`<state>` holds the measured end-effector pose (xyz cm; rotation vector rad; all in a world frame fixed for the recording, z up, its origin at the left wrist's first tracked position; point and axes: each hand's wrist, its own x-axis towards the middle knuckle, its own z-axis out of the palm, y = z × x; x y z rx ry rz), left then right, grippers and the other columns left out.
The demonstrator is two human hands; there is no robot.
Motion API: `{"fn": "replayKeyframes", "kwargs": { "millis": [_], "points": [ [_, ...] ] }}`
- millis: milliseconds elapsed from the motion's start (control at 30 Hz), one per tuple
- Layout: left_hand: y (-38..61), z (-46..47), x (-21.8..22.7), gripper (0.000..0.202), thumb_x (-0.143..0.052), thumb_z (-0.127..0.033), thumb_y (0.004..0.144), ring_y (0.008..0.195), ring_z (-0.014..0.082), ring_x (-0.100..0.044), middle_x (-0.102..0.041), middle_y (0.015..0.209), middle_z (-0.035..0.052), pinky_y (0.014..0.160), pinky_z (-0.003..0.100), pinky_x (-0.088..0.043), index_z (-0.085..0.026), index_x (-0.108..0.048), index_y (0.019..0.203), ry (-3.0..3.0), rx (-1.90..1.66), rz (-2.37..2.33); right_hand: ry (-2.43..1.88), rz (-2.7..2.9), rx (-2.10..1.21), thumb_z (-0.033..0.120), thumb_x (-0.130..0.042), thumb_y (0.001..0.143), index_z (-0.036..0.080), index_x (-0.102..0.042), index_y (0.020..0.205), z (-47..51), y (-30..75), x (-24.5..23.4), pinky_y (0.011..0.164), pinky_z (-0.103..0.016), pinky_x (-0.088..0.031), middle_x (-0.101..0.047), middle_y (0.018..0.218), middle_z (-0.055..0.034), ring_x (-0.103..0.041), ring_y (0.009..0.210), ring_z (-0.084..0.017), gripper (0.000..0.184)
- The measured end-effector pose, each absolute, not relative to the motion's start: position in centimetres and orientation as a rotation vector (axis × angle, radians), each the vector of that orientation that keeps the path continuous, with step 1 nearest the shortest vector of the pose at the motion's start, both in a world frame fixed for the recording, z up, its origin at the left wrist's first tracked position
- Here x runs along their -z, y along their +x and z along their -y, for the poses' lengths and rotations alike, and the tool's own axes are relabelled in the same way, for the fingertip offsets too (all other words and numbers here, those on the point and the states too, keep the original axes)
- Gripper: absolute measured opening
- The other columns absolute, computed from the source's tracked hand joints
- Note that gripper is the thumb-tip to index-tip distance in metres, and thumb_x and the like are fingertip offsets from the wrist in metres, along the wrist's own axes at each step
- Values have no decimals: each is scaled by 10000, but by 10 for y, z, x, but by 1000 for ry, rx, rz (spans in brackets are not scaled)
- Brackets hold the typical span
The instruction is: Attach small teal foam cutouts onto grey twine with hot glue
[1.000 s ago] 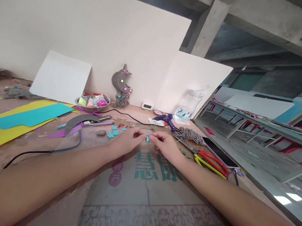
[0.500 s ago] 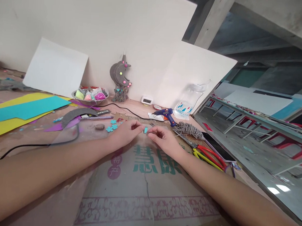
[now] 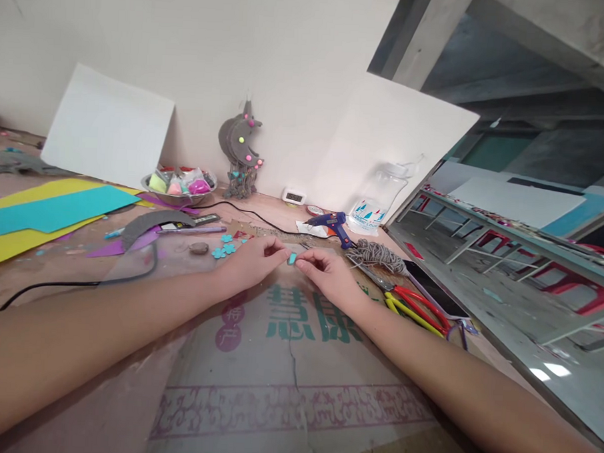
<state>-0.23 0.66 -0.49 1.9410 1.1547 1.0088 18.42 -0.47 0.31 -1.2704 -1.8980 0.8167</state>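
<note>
Now | left hand (image 3: 254, 263): fingers pinching small teal piece (image 3: 292, 259) | right hand (image 3: 328, 274): fingers beside it, grip unclear

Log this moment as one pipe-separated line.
left hand: at small rectangular turquoise piece | right hand: beside same piece | grip: unclear | nearby: turquoise flower-shaped cutouts, blue glue gun

The left forearm (image 3: 101, 338) and right forearm (image 3: 436, 372) are slanting inward, while the left hand (image 3: 250, 261) and right hand (image 3: 327, 274) are facing each other, fingers curled, thumb tips nearly meeting.
</note>
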Motion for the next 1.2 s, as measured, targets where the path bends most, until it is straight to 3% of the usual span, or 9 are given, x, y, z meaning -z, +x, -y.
{"fn": "replayKeyframes", "kwargs": {
  "millis": [400, 567, 633, 833, 1200],
  "points": [
    [-2, -8, 5, 332, -418, -453, 845, 732, 156, -564, -640, 773, 0, 639, 258, -412, -184, -606, 793, 1992, -962, -1126, -1278, 1774, -990, 478, -596, 755, 175, -593, 747, 9, 183, -6, 419, -208, -269, -420, 524, 51, -338, 446, -69, 303],
    [0, -5, 6, 368, -547, -387, 785, 859, 163, -589, -645, 923, 26, 746, 274, -463, -194, -537, 1098, 1957, -1047, -1048, -1276, 1688, -976, 493, -596, 757, 173, -593, 752, 4, 185, -3, 425, -209, -267, -410, 515, 52, -344, 453, -73, 320],
    [1, -2, 6, 405, -578, -333, 765, 866, 155, -587, -633, 931, 21, 766, 276, -469, -204, -497, 1141, 1991, -1053, -1036, -1258, 1681, -983, 488, -603, 753, 169, -588, 741, 3, 186, -2, 431, -208, -266, -419, 522, 50, -352, 467, -75, 319],
    [0, 5, 0, 360, -556, -283, 773, 948, 180, -567, -617, 988, 30, 844, 308, -453, -218, -520, 1125, 2115, -1002, -1058, -1244, 1699, -1027, 496, -607, 742, 169, -575, 739, 6, 184, -3, 414, -201, -255, -417, 535, 50, -335, 458, -66, 329],
    [0, 5, -1, 241, -519, -288, 789, 904, 171, -566, -623, 942, 15, 801, 289, -452, -209, -564, 1012, 2113, -1014, -1051, -1255, 1734, -1012, 482, -604, 750, 176, -572, 711, 11, 180, -7, 422, -209, -272, -416, 522, 54, -334, 436, -62, 310]
  ]
}}
